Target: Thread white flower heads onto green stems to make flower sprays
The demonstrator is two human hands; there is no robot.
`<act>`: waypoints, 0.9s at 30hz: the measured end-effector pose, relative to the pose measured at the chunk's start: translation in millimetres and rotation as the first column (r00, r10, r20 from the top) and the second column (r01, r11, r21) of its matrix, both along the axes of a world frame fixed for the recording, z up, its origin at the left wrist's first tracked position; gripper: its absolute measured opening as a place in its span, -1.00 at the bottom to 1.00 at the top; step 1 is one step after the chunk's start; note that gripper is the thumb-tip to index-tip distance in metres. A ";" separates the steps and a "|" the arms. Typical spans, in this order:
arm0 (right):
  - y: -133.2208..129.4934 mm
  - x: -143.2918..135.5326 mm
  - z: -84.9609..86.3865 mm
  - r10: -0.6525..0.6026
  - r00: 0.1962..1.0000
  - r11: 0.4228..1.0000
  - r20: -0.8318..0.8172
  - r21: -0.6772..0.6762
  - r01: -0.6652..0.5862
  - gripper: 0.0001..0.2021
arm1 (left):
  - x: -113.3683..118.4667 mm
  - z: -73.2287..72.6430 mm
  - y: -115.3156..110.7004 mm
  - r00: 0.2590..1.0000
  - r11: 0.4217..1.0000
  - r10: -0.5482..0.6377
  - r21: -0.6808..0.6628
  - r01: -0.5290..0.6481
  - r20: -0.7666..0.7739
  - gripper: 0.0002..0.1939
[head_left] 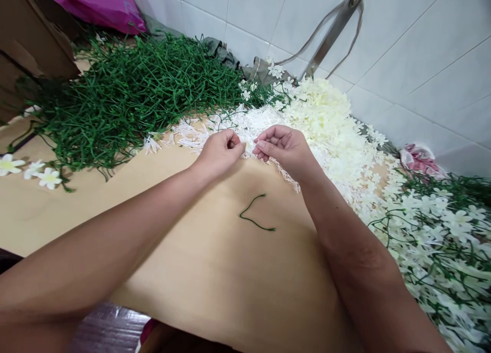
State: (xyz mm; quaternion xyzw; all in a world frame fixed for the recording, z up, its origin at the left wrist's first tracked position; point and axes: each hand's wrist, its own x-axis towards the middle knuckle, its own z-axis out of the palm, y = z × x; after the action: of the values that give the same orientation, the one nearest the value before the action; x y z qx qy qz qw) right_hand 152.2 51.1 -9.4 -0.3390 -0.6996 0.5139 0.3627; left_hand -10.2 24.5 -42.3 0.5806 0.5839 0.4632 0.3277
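My left hand (222, 149) is closed in a pinch over the near edge of a pile of thin white stamen-like strands (253, 118). My right hand (284, 147) faces it a short gap away, thumb and fingertips pinched together. Something small and pale shows at the fingertips, but it blends with the white pile behind, so I cannot make out what either hand holds. Below the hands, a bent green plastic stem (253, 216) lies by itself on the brown cardboard (199, 276).
A large heap of green stems (153, 92) lies at the back left. Cream flower petals (322, 112) are piled right of the strands. Assembled white flowers (441, 240) with green stems spread along the right. Behind are a tiled wall (414, 41) and a magenta bag (103, 5).
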 end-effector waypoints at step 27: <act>5.4 -1.3 -28.0 -0.307 0.926 0.497 0.219 0.867 -0.040 -0.93 | 2.7 0.5 -0.7 0.998 0.994 -0.059 -0.092 0.057 -0.017 -0.83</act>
State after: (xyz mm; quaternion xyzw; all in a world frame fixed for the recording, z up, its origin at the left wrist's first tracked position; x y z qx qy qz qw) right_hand 151.0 56.5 -37.4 -0.2525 -0.8841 0.0008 0.3932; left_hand -7.5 23.8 -41.7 0.5862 0.5907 0.4204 0.3615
